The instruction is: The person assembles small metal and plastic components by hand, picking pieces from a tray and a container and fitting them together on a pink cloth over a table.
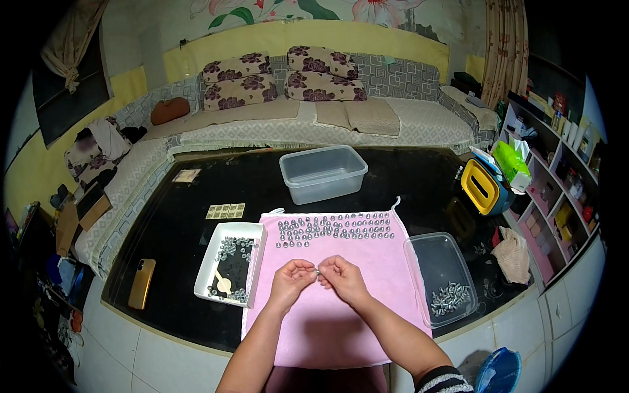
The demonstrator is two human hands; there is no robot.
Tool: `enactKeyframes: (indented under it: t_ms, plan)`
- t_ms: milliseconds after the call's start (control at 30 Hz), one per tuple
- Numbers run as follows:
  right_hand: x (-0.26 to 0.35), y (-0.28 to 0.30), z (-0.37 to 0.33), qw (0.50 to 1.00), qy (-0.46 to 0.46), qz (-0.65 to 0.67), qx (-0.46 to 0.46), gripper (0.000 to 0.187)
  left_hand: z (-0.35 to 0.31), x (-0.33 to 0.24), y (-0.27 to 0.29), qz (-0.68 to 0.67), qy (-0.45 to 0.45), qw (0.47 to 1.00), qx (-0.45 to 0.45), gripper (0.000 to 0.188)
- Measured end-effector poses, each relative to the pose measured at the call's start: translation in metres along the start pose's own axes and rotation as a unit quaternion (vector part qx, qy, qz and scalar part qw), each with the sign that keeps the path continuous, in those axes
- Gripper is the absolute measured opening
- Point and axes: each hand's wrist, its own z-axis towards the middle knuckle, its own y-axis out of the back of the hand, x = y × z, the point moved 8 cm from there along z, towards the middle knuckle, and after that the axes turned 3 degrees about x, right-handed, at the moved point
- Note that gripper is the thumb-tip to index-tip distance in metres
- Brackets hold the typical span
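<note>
My left hand [291, 283] and my right hand [344, 280] meet over a pink cloth [314, 311], fingertips pinched together. Between them is a small metal fastener [318, 272], mostly covered by the fingers. Rows of small silver fasteners [337, 226] stand on the cloth beyond the hands; the nearest row is short and lies to the left. Left of the cloth, a white tray [204, 265] contains loose metal nuts [236, 249] and a cream-coloured scoop [223, 283]. To the right, a clear plastic lid-like tray [438, 252] has a pile of silver bolts [451, 299] at its near end.
A clear plastic tub [324, 173] stands beyond the cloth on the black table [229, 180]. A phone [142, 283] and a sticker sheet [225, 211] lie to the left. A yellow-and-blue box [483, 187] and a beige cloth [511, 255] are at the right edge.
</note>
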Motion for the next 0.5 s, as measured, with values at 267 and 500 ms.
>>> enactKeyframes:
  t_ms: [267, 500]
  plan:
    - [-0.003, -0.003, -0.001, 0.998, -0.015, -0.067, 0.017, 0.010, -0.001, -0.002, 0.000, -0.019, 0.002, 1.000, -0.004, 0.018]
    - [0.002, -0.003, -0.002, 0.998, 0.026, -0.057, 0.012, 0.014, -0.001, -0.003, -0.002, -0.025, 0.009, 1.000, 0.000, 0.018]
